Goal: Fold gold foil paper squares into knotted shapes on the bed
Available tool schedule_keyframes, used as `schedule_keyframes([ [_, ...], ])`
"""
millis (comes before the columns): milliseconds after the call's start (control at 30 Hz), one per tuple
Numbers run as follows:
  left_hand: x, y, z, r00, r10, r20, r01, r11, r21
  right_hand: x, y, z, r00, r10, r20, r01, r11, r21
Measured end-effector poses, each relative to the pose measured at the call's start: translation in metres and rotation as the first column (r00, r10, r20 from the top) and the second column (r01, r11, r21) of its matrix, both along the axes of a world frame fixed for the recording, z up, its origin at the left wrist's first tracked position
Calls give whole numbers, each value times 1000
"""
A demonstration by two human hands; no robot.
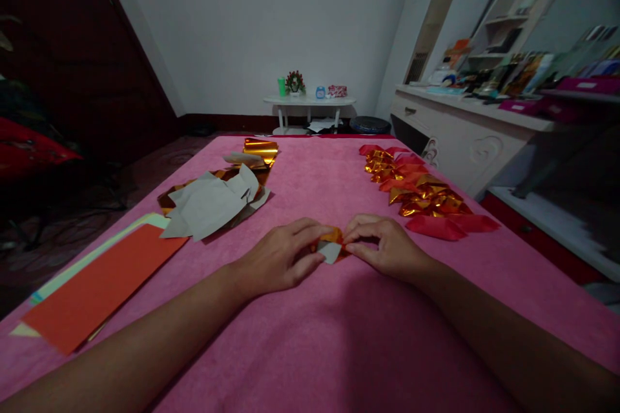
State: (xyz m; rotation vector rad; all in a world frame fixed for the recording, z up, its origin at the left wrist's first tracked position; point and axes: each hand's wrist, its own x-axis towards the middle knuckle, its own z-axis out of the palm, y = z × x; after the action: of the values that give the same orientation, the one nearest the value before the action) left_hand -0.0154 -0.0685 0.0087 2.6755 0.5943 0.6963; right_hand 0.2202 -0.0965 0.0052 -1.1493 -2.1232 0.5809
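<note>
Between my two hands, low over the pink cloth, is a small piece of gold foil paper point(330, 251) with a pale grey backing, partly folded. My left hand point(285, 255) pinches its left side with thumb and fingertips. On the other side, the thumb and fingers of my right hand point(382, 244) are closed on the paper's right end. My fingers hide part of the folds. To the right lie folded gold foil pieces point(426, 197) and folded red paper pieces point(436, 227) in a long heap.
Crumpled grey-backed foil sheets point(208, 203) and a gold foil roll point(261, 150) lie at left on the pink cloth point(314, 174). Nearer are orange paper sheets point(106, 284) over pale ones. Beyond stand a small white table point(310, 101) and a white dresser point(465, 122).
</note>
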Motion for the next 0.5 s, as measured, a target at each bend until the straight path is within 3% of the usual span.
schedule_keyframes([
  [133, -6, 3, 1, 996, -29, 84, 38, 993, -111, 0, -2, 6, 995, 20, 100, -24, 999, 35],
  [233, -7, 5, 2, 994, -89, 59, 93, 993, -71, 1, -2, 6, 990, 19, 138, -28, 998, 57],
  [500, -9, 7, -1, 997, -36, -68, 39, 999, 37, -3, -4, -1, 965, -121, 233, 96, 989, 115],
])
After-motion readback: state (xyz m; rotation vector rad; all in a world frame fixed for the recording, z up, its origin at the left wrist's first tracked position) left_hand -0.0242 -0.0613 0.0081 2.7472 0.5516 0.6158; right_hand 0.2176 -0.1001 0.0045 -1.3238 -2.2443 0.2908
